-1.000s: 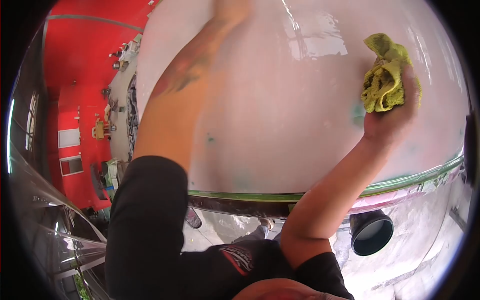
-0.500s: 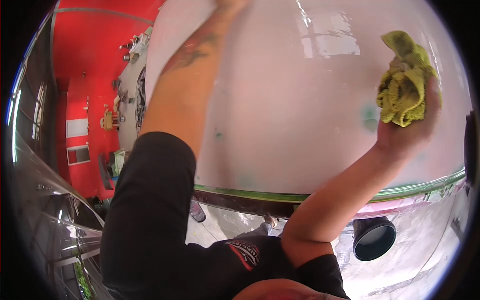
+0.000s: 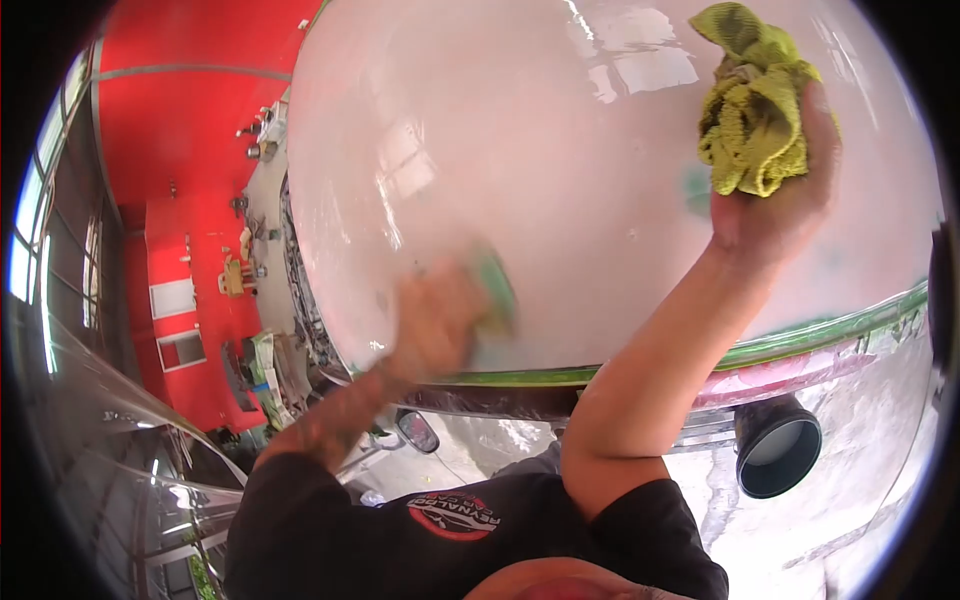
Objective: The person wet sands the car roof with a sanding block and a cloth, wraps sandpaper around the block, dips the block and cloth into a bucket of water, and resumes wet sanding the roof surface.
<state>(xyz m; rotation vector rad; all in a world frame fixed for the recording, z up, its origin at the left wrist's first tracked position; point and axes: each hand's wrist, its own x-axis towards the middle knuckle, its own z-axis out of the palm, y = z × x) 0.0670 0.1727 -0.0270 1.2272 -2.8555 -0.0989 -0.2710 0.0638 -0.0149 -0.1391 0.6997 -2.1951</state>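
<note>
A large, glossy, pale pinkish surface [image 3: 570, 230] with green patches fills the middle of the view. Low on its left part, near the green-lined edge, my left hand [image 3: 437, 315] is blurred by motion. It is closed on a green pad [image 3: 494, 290], which is against the surface. Over at the upper right, my right hand [image 3: 780, 205] grips a crumpled yellow-green cloth [image 3: 756, 120]. The fingers are mostly behind the cloth, and whether it touches the surface is unclear.
A black bucket [image 3: 778, 447] with pale contents stands below the surface's right edge. A red wall [image 3: 190, 120] and cluttered items on the floor are at left. Clear plastic sheeting [image 3: 110, 400] hangs at the lower left.
My left hand has come from beyond the top of the view down to the lower left, and the green pad now shows. The cloth in my right hand appears higher and further left.
</note>
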